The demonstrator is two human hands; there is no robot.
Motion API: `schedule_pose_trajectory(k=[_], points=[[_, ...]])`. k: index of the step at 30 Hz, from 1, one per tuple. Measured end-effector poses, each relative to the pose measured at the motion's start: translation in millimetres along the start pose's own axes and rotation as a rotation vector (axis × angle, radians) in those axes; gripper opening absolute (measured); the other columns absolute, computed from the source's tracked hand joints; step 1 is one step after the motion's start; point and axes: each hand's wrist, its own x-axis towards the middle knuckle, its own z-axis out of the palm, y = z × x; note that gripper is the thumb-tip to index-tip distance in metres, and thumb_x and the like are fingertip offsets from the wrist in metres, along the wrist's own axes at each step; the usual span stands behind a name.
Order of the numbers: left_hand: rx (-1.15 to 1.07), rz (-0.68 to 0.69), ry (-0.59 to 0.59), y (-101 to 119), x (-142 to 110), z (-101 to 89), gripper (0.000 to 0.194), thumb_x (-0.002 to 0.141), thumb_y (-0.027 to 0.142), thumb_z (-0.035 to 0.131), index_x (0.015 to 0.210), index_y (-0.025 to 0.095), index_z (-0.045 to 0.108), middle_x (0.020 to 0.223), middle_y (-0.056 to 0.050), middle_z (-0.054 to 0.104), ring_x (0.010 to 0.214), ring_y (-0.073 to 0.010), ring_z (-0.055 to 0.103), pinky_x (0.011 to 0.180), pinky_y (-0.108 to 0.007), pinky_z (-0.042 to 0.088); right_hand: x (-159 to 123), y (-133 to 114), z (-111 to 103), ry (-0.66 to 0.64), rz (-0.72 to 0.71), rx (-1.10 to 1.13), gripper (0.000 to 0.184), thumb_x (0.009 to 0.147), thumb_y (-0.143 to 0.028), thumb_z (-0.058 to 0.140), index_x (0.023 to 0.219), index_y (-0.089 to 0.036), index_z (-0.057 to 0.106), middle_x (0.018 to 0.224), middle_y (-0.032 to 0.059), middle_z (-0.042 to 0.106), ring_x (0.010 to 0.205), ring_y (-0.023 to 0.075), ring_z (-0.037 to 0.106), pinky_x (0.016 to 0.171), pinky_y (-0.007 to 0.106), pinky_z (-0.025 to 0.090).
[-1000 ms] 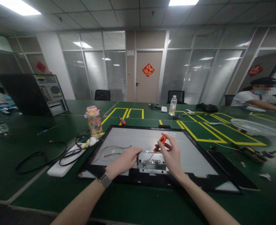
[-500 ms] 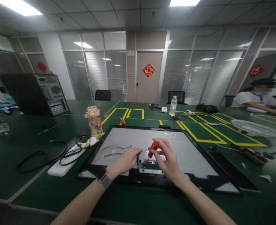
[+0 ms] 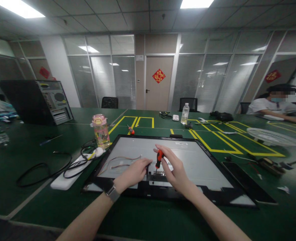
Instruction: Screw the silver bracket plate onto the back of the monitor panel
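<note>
1. Right hand [image 3: 175, 170] pinches the orange-and-black screwdriver [image 3: 159, 159], tip down at the metal bracket [image 3: 158, 183].
2. Left hand [image 3: 134, 173] lies by the bracket's left end; its grip is hidden.
3. Flat panel [image 3: 200, 167] rests on the green surface [image 3: 148, 217].

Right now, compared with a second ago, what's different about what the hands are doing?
The right hand has shifted left, bringing the orange-and-black screwdriver from a slant to nearly upright over the metal bracket. Nothing was let go: that hand still has the screwdriver. The left hand stayed at the bracket's left edge, and the flat panel stayed put.
</note>
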Motion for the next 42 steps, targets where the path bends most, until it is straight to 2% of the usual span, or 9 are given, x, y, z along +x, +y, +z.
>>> schedule_pose_trajectory(k=[3, 8, 13, 16, 22, 27, 34, 39, 42], points=[[-0.077, -0.023, -0.065, -6.4, 0.1, -6.1, 0.046, 0.081, 0.011, 0.043, 0.126, 0.02, 0.052, 0.127, -0.006, 0.057, 0.115, -0.0191, 0.052, 0.102, -0.031, 0.036, 3.1, 1.4, -1.1, 0.049, 0.115, 0.114, 0.032, 0.091, -0.019, 0.045, 0.121, -0.026, 0.054, 0.109, 0.0087, 0.057, 0.085, 0.0188, 0.066, 0.072, 0.033, 0.059], [-0.196, -0.1, -0.142, -14.0, 0.5, -16.1, 0.051, 0.081, 0.03, 0.056, 0.131, 0.024, 0.049, 0.133, -0.004, 0.053, 0.12, -0.0228, 0.049, 0.104, -0.034, 0.034, 4.5, 10.2, -8.2, 0.178, 0.117, -0.055, 0.02, 0.081, -0.022, 0.063, 0.101, -0.024, 0.065, 0.089, 0.004, 0.055, 0.073, 0.017, 0.061, 0.068, 0.032, 0.056], [-0.237, -0.115, -0.137, -15.6, 1.1, -13.4, 0.064, 0.073, 0.043, 0.068, 0.131, 0.023, 0.05, 0.132, -0.005, 0.053, 0.119, -0.0249, 0.05, 0.102, -0.034, 0.036, 2.7, 17.3, -15.4, 0.072, 0.137, 0.072, 0.029, 0.091, -0.023, 0.046, 0.118, -0.024, 0.056, 0.106, 0.009, 0.057, 0.085, 0.0201, 0.064, 0.078, 0.038, 0.055], [-0.242, -0.116, -0.132, -16.4, 1.6, -11.3, 0.065, 0.072, 0.045, 0.069, 0.13, 0.023, 0.051, 0.132, -0.006, 0.054, 0.118, -0.0249, 0.051, 0.102, -0.034, 0.035, 3.6, 19.8, -16.5, 0.02, 0.183, 0.152, 0.034, 0.092, -0.024, 0.043, 0.124, -0.027, 0.052, 0.112, 0.0089, 0.059, 0.087, 0.0193, 0.064, 0.076, 0.036, 0.056], [-0.24, -0.11, -0.135, -16.2, 1.4, -12.7, 0.064, 0.072, 0.047, 0.068, 0.13, 0.024, 0.05, 0.13, -0.006, 0.054, 0.117, -0.0247, 0.051, 0.101, -0.034, 0.036, 7.2, 17.4, -16.9, 0.084, 0.097, -0.092, 0.029, 0.084, -0.025, 0.06, 0.113, -0.026, 0.063, 0.087, 0.0047, 0.06, 0.075, 0.0187, 0.06, 0.075, 0.036, 0.053], [-0.249, -0.106, -0.129, -15.3, 1.8, -12.7, 0.065, 0.072, 0.046, 0.069, 0.129, 0.022, 0.051, 0.13, -0.007, 0.055, 0.117, -0.0252, 0.051, 0.101, -0.033, 0.036, 4.5, 15.5, -14.3, -0.028, 0.164, 0.126, 0.039, 0.093, -0.023, 0.04, 0.132, -0.028, 0.046, 0.113, 0.0086, 0.059, 0.095, 0.0204, 0.062, 0.085, 0.04, 0.052], [-0.224, -0.127, -0.138, -11.3, 0.9, -14.6, 0.066, 0.07, 0.045, 0.07, 0.129, 0.023, 0.051, 0.129, -0.006, 0.056, 0.116, -0.0249, 0.052, 0.1, -0.033, 0.037, 2.1, 21.8, -13.3, 0.166, 0.278, 0.075, 0.022, 0.082, -0.028, 0.063, 0.103, -0.025, 0.066, 0.087, 0.0044, 0.06, 0.08, 0.0194, 0.06, 0.072, 0.034, 0.055], [-0.142, -0.129, -0.088, -12.9, -1.7, -5.6, 0.075, 0.066, 0.044, 0.073, 0.132, 0.023, 0.046, 0.136, -0.007, 0.048, 0.125, -0.0277, 0.042, 0.107, -0.037, 0.03, 2.0, 20.1, -18.8, 0.053, 0.32, 0.318, 0.034, 0.091, -0.032, 0.047, 0.124, -0.028, 0.054, 0.111, 0.0073, 0.062, 0.091, 0.0208, 0.065, 0.086, 0.043, 0.052], [-0.119, -0.12, -0.08, -13.4, -1.9, -2.1, 0.075, 0.067, 0.045, 0.071, 0.133, 0.022, 0.045, 0.139, -0.008, 0.044, 0.128, -0.0284, 0.039, 0.109, -0.04, 0.027, 1.9, 20.0, -19.8, 0.089, 0.364, 0.317, 0.032, 0.087, -0.033, 0.055, 0.118, -0.027, 0.059, 0.103, 0.0064, 0.065, 0.086, 0.0203, 0.066, 0.079, 0.039, 0.055]])
